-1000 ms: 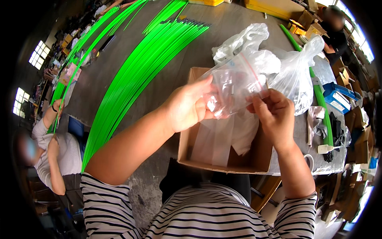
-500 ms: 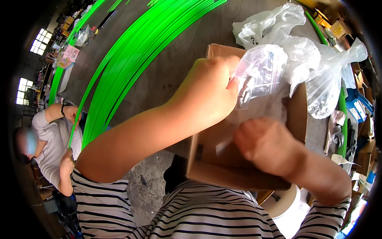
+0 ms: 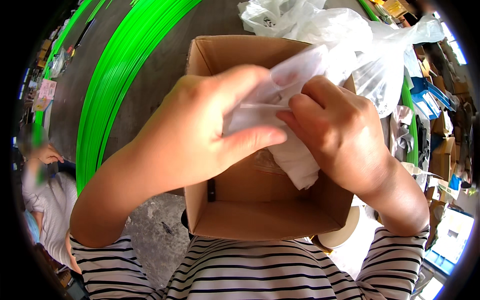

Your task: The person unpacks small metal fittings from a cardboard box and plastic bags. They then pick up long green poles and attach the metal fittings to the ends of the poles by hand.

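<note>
My right hand (image 3: 342,127) is closed, pinching the edge of a clear plastic bag (image 3: 300,67) between thumb and fingers. On the bag's other side is my left hand (image 3: 210,120), slightly blurred, its thumb stretched out and apart from the fingers. Part of the bag shows between them; whether the left fingers bear on it is hard to see. Both hands are above an open cardboard box (image 3: 270,217). Inside the box, a crumpled white wrapping (image 3: 300,167) hangs below my right hand, and a small clear bag (image 3: 267,161) lies on the bottom.
Large translucent plastic bags (image 3: 330,25) lie beyond the box on the dark table (image 3: 150,75). A curved bundle of bright green strips (image 3: 112,65) runs along the left. Another person (image 3: 52,195) is at the far left. Blue boxes (image 3: 427,97) stand at the right.
The cardboard box now appears further left and more fully in view. My right hand has risen from inside it to the clear bag. My left hand has gone from a closed grip to spread fingers.
</note>
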Tool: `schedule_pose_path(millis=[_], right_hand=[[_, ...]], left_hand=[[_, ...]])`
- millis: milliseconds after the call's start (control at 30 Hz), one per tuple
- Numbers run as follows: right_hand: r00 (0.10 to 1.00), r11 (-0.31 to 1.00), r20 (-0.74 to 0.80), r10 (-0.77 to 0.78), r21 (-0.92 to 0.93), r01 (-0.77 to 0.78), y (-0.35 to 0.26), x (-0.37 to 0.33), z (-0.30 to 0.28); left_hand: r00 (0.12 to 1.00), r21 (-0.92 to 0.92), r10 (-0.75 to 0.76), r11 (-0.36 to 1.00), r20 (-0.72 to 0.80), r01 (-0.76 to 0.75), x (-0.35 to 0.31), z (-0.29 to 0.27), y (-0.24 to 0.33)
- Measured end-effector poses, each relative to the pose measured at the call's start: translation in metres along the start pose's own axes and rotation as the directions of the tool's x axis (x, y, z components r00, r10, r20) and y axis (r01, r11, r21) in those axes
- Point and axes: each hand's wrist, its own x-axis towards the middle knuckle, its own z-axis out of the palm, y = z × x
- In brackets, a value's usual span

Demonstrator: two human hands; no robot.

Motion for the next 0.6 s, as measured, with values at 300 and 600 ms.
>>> schedule_pose_path(millis=[300, 600], right_hand=[[0.436, 0.898, 0.788, -0.434, 0.419, 0.135, -0.027, -0.021, -0.014], [0.264, 0.884, 0.850, -0.456, 0.399, 0.244, -0.037, -0.038, 0.029]], left_hand=[[0.997, 0.372, -0.028, 0.928, 0.075, -0.002, -0.003, 0.016, -0.005], [0.997, 0.402, -0.048, 0.915, 0.052, 0.023, -0.003, 0.018, -0.010]])
